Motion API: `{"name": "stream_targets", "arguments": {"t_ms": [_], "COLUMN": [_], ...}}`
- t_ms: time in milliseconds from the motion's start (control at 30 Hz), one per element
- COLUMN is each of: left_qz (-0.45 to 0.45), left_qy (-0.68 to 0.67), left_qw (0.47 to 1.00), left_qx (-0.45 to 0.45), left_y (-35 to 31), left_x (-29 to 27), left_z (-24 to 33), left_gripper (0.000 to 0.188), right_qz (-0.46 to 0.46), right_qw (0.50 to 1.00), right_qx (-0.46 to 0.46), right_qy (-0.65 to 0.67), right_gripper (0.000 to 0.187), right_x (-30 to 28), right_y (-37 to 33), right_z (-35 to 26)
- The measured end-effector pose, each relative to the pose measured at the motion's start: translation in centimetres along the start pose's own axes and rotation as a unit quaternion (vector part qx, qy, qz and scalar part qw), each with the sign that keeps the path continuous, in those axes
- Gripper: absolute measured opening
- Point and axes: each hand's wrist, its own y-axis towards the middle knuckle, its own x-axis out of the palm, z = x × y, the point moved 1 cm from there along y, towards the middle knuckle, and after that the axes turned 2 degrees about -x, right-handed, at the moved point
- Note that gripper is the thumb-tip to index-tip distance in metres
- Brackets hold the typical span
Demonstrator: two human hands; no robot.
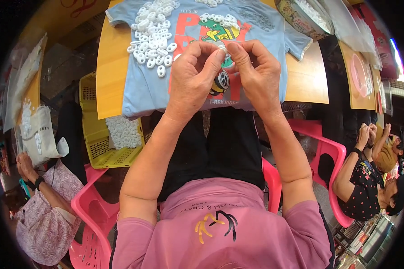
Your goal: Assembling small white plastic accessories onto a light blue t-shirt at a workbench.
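Over the table, my left hand (191,78) and my right hand (261,76) meet fingertip to fingertip. Both are closed in a pinch around a small white plastic piece (224,46), mostly covered by thumbs and fingers. Under them a light blue printed T-shirt (141,92) is spread on the tabletop. To the left of my hands lies a pile of white oval plastic pieces with two holes (152,38). A smaller group of similar white pieces (224,19) rests on the shirt just beyond my fingers.
A patterned tin (296,22) with thin white parts stands at the far right. Left below the wooden table (112,71), a yellow crate (92,130) holds more white pieces. People sit on both sides, near pink chairs (92,210).
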Motion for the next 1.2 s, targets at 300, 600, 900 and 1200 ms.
{"name": "stream_targets", "arguments": {"t_ms": [300,600,900,1200], "left_qz": [-0.002,-0.005,-0.021,-0.041], "left_qy": [0.02,0.024,-0.049,-0.002], "left_qw": [1.0,1.0,0.998,0.999], "left_qx": [0.003,-0.003,-0.038,-0.029], "left_y": [-0.1,0.2,0.4,0.4], "left_x": [-0.1,-0.1,-0.4,-0.5], "left_z": [-0.1,-0.1,-0.1,-0.2], "left_gripper": [0.014,0.017,0.019,0.016], "right_qz": [0.046,0.014,-0.099,-0.128], "right_qw": [0.974,0.959,0.944,0.922], "right_qx": [-0.15,-0.208,-0.25,-0.298], "right_qy": [-0.161,-0.193,-0.192,-0.212], "right_gripper": [0.018,0.016,0.015,0.012], "right_x": [0.7,-0.2,-2.1,-2.3], "right_y": [0.1,0.3,1.2,2.0], "right_z": [1.8,1.0,0.0,0.1]}}
